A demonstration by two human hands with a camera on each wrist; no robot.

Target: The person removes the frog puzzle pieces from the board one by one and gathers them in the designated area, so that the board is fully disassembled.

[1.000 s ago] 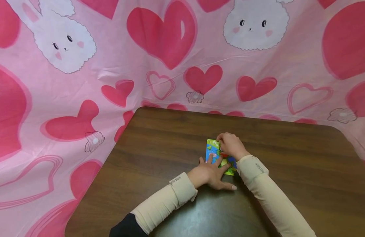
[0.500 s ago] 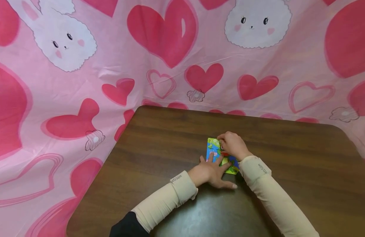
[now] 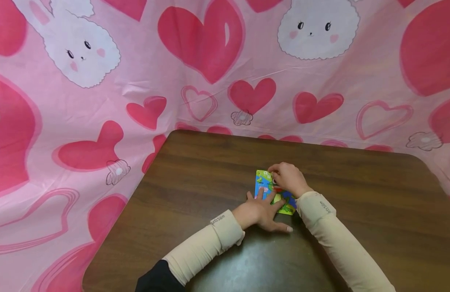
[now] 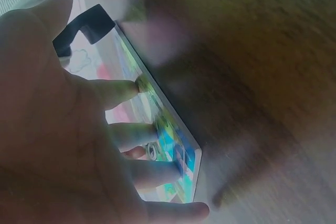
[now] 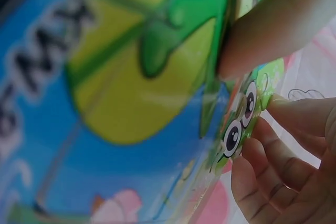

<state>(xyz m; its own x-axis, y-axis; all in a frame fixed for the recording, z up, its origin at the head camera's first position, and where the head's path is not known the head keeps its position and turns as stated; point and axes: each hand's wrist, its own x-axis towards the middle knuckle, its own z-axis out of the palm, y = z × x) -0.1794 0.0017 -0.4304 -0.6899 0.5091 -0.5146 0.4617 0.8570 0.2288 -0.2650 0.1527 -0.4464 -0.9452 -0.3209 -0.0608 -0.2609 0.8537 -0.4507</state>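
A colourful flat jigsaw puzzle (image 3: 260,182) with a frog picture lies on the brown table. Fingers spread and straight, my left hand (image 3: 262,213) rests on its near left part; the left wrist view shows the fingertips (image 4: 176,170) touching the picture near the board's edge. My right hand (image 3: 288,178) is at the far right corner. In the right wrist view its thumb and fingers (image 5: 283,166) pinch the edge of a puzzle piece with the frog's eyes (image 5: 240,119). Both hands hide much of the puzzle, and I cannot tell whether that piece lies fully flat.
The wooden table (image 3: 203,162) extends around the puzzle on every side. Behind it and to the left hangs a pink cloth (image 3: 144,69) with hearts and rabbits. A black curved object (image 4: 94,23) shows beyond the left thumb in the left wrist view.
My right hand has shifted very slightly to the right, and a little more of the frog's eye shows by its fingers. The left hand stays in place on the puzzle.
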